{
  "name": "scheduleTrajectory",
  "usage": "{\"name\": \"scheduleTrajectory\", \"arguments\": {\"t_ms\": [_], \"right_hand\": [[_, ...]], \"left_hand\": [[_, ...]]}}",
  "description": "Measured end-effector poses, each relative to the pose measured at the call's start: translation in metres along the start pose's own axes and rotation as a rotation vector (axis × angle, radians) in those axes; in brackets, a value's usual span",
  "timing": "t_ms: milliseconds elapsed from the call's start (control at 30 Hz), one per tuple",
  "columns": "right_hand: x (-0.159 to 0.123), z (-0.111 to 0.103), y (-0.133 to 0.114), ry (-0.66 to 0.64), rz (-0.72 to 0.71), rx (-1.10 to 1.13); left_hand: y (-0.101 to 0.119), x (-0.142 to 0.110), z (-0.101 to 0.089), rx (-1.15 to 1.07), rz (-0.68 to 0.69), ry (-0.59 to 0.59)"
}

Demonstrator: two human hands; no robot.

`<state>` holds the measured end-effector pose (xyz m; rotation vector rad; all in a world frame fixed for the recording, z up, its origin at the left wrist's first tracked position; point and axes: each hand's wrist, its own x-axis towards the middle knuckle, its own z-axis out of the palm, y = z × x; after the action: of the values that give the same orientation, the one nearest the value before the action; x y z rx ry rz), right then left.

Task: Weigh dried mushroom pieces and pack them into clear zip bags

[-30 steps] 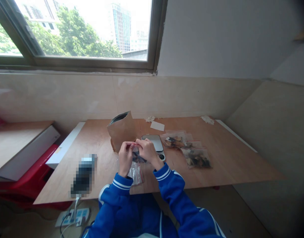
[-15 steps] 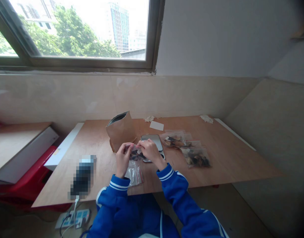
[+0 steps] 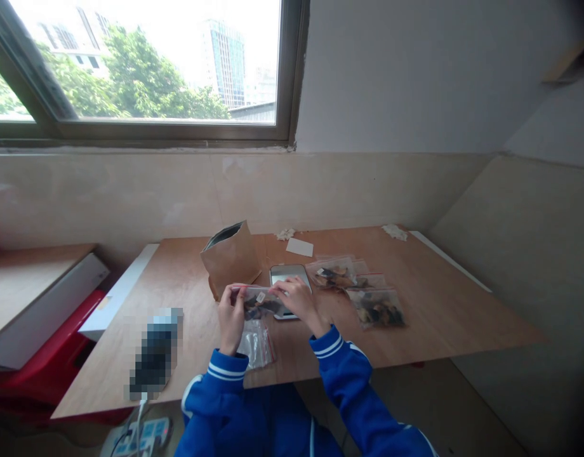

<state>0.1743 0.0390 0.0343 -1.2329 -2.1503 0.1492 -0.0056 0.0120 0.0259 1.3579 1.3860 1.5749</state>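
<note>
Between my hands hangs a clear zip bag point(image 3: 259, 304) with dark and brown dried pieces and a small white label. My left hand point(image 3: 231, 319) pinches the bag's red-edged top at its left end. At the other end of the strip, my right hand point(image 3: 294, 297) is closed on the top edge, fingers together. Behind the bag lies a flat scale-like device point(image 3: 283, 273), partly covered by my right hand. Just below the held bag rests a stack of clear zip bags point(image 3: 256, 346). A brown paper pouch point(image 3: 232, 257) stands with its top gaping, beyond my left hand.
Filled zip bags point(image 3: 380, 309) lie to the right on the wooden table point(image 3: 444, 311). A white card point(image 3: 300, 247) and crumpled whitish bits point(image 3: 286, 234) are near the wall. A pixelated phone-like object point(image 3: 156, 355) with a cable lies at left, above a power strip point(image 3: 137, 438).
My right hand has slid rightward along the bag's top, away from my left hand. The bag's top edge is now stretched out and its label shows. The view has tilted slightly.
</note>
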Motion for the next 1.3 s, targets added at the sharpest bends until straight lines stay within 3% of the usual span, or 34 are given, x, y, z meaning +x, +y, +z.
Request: {"name": "scheduleTrajectory", "arguments": {"t_ms": [133, 433, 667, 800, 933, 1000, 1067, 1200, 1300], "right_hand": [[-0.002, -0.002, 0.006, 0.009, 0.038, 0.045], [-0.008, -0.002, 0.012, 0.068, 0.105, 0.202], [-0.011, 0.012, 0.007, 0.201, 0.325, 0.672], [-0.012, 0.017, 0.012, 0.304, 0.473, 0.911], [-0.02, 0.004, 0.039, 0.45, 0.62, 0.959], [-0.028, -0.013, 0.062, 0.533, 0.687, 0.92], [-0.038, -0.034, 0.088, 0.598, 0.757, 0.878], [-0.054, -0.067, 0.143, 0.567, 0.839, 0.74], [-0.062, -0.073, 0.173, 0.467, 0.845, 0.5]], "left_hand": [[0.003, 0.006, -0.008, 0.0, 0.01, -0.06], [0.0, 0.009, -0.019, -0.104, -0.044, -0.039], [-0.01, 0.011, -0.02, -0.573, -0.296, 0.103], [-0.009, 0.008, -0.01, -0.65, -0.318, 0.001], [-0.006, 0.003, 0.003, -0.465, -0.29, -0.214], [0.001, 0.003, 0.004, -0.32, -0.226, -0.25], [0.015, 0.005, 0.001, -0.158, -0.087, -0.189], [0.059, 0.024, -0.011, 0.212, 0.299, 0.022], [0.089, 0.05, -0.017, 0.428, 0.516, 0.258]]}}
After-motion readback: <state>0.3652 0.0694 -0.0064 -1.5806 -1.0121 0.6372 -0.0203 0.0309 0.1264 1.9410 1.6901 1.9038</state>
